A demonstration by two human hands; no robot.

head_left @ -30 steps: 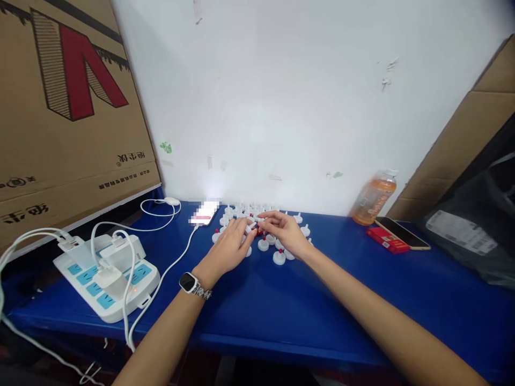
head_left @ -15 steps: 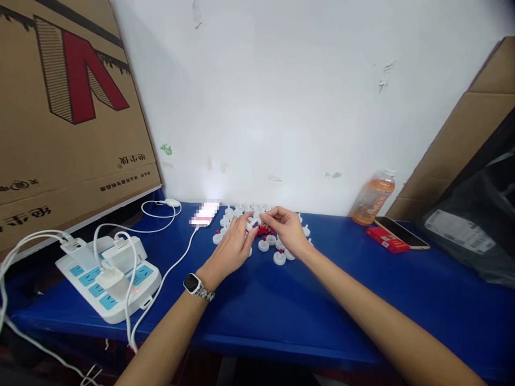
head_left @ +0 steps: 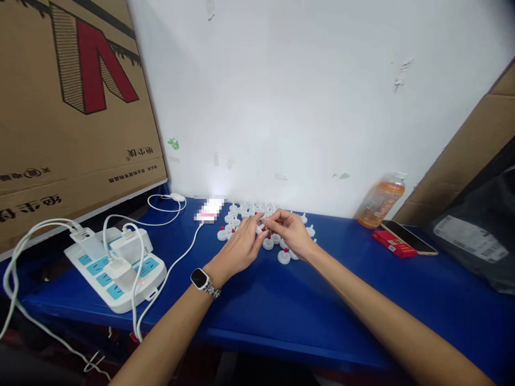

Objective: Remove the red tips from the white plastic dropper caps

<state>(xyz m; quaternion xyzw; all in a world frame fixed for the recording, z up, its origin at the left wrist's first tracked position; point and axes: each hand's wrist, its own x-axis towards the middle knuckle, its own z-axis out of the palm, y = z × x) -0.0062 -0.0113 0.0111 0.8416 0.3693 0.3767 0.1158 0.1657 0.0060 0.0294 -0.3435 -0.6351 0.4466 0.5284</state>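
Observation:
My left hand [head_left: 243,244], with a watch on its wrist, is closed around a white nozzle cap [head_left: 259,229] between thumb and fingers. My right hand [head_left: 293,234] is pinched, its fingertips meeting the spout end of that cap. Whatever sits in the right pinch is too small and covered to make out; a bit of red shows close by. Around both hands stand several white nozzle caps, some with small red tips, such as a red-tipped cap [head_left: 284,256] in front and another red-tipped cap [head_left: 222,234] at left.
On the blue table [head_left: 257,311] at left lie a white power strip [head_left: 156,287] with plugs and cables and a lit phone [head_left: 211,209]. At right are an orange drink bottle [head_left: 380,202], a red box [head_left: 394,244], another phone [head_left: 408,237] and a dark bag [head_left: 483,225]. Cardboard [head_left: 92,145] stands at left.
My hands have come closer together, the right fingertips now at the white cap in my left hand. The red pile beneath is mostly hidden now. The view has shifted slightly.

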